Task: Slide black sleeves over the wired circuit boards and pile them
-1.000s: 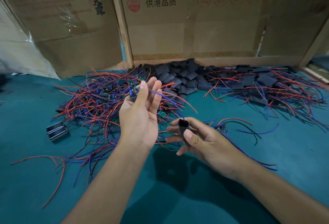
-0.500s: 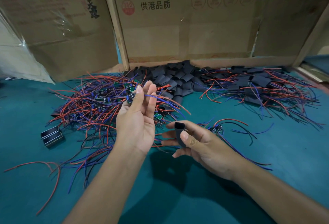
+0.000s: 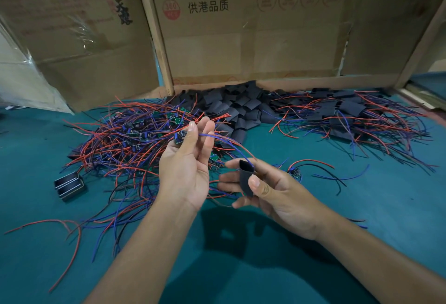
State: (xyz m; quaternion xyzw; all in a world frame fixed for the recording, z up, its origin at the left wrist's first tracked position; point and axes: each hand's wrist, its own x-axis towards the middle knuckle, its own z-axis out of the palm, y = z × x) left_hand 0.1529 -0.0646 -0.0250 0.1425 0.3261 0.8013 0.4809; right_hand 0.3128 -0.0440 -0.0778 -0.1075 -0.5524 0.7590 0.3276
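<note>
1. We hold one circuit board [image 3: 179, 136] pinched between thumb and fingers of our left hand [image 3: 187, 168], raised above the counter [image 3: 398, 207]. Its wires [image 3: 226, 140] arc down to the right.

2. Our right hand [image 3: 272, 191] grips a black sleeve [image 3: 246, 178] between thumb and fingers, open mouth facing up. The blue wire's tip is right at that mouth, so we judge the threading has only just started; the board itself is well outside the sleeve.

3. Done so far, as far as we can see: the pile on the far right [image 3: 347, 113] shows black sleeves with red and blue wires trailing out of them. We take these for finished pieces, and there are many.

4. Left to do: the big tangle of bare boards [image 3: 135, 139] on the left, green boards showing among red, blue and black wires. It looks at least as large as the finished pile, so we judge the job to be around halfway or less.

5. Supply looks fine: a heap of empty sleeves [image 3: 236, 105] lies far centre, against the cardboard wall [image 3: 241, 45].

6. One more wired board [image 3: 295, 173] lies on the counter just right of our right hand, unsleeved.

7. A small metal part [image 3: 68, 185] lies near left, apart from the work.
</note>
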